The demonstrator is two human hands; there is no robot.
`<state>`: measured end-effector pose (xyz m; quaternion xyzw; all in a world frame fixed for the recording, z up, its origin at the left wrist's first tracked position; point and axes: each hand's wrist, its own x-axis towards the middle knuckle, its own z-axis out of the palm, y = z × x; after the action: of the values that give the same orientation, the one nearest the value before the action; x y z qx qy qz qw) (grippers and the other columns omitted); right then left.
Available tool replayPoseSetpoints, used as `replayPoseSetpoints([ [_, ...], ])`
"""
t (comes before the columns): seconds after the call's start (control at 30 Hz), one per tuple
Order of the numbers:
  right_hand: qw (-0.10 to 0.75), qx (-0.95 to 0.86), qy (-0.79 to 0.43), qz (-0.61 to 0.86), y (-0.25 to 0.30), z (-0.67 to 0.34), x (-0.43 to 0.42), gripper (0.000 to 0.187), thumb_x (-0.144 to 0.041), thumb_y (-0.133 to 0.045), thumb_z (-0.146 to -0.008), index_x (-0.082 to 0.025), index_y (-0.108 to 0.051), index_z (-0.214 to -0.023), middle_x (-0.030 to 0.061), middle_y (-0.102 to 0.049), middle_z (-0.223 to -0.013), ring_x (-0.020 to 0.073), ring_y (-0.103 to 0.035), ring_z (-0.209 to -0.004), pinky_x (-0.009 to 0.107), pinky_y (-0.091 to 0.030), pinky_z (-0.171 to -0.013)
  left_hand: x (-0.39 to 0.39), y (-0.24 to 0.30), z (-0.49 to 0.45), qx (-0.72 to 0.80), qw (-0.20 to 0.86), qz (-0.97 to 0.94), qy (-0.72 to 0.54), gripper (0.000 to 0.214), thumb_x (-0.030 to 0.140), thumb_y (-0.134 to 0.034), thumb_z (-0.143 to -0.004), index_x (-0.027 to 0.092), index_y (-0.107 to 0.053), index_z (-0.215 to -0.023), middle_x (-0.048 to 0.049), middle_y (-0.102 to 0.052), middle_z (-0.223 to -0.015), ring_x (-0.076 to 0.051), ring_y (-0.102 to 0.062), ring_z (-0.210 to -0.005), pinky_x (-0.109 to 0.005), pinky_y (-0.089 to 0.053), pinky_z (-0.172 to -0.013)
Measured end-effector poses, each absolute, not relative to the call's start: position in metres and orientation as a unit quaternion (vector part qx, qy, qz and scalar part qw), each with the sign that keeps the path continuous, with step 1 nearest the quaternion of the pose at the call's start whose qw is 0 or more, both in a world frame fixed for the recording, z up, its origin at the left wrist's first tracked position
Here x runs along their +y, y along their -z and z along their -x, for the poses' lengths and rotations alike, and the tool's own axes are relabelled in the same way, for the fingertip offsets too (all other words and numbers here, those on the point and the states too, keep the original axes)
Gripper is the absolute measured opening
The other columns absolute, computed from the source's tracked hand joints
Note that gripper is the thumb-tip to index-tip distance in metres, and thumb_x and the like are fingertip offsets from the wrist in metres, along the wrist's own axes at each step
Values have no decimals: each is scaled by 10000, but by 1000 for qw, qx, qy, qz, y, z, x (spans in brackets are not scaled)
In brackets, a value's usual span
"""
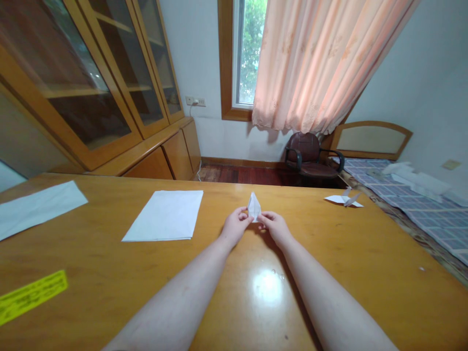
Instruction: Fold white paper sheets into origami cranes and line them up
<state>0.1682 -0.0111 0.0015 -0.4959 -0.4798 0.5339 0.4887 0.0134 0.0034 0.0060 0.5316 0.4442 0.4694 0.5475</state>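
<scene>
A small piece of folded white paper [254, 205], kite-shaped with its point upward, is held just above the far part of the wooden table. My left hand [236, 226] pinches its lower left edge between thumb and fingers. On the other side, my right hand [274, 226] grips the lower right corner the same way. A faint crease runs down the middle of the paper. Off to the right lies a folded paper crane [345, 199] with its wings spread, apart from both hands.
A stack of white paper sheets [164, 214] lies left of my hands, with another white sheet [40, 207] farther left. A yellow label with dark writing [32, 295] is on the near left of the table [109, 287]. Beyond stand a chair [309, 153] and a bed [405, 195].
</scene>
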Motion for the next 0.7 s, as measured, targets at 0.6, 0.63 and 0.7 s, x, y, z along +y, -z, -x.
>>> replayPoseSetpoints([
  [0.6,442,-550,-471,529,-7,-169,-14,299,-424,-661,-671,-166,-567,-550,-22,-539,-507,101,-472,-493,221,-356,-507,5,2,-13,442,538,-575,-429,220,357,-607,-715,140,-615,-752,-30,-666,-696,-164,-611,-656,-244,-442,-600],
  [0.63,443,-550,-473,527,-7,-169,-14,308,-427,-657,-675,-168,-556,-540,-26,-530,-498,99,-465,-486,221,-350,-501,5,2,-13,442,540,-575,-428,223,359,-605,-714,139,-619,-751,-30,-666,-696,-164,-611,-658,-244,-442,-601],
  [0.7,449,-545,-481,519,-5,-168,-13,336,-442,-640,-688,-174,-529,-520,-34,-507,-480,96,-452,-472,221,-340,-489,6,2,-14,437,547,-573,-426,233,364,-600,-716,137,-627,-759,-33,-669,-703,-168,-614,-668,-249,-446,-611],
])
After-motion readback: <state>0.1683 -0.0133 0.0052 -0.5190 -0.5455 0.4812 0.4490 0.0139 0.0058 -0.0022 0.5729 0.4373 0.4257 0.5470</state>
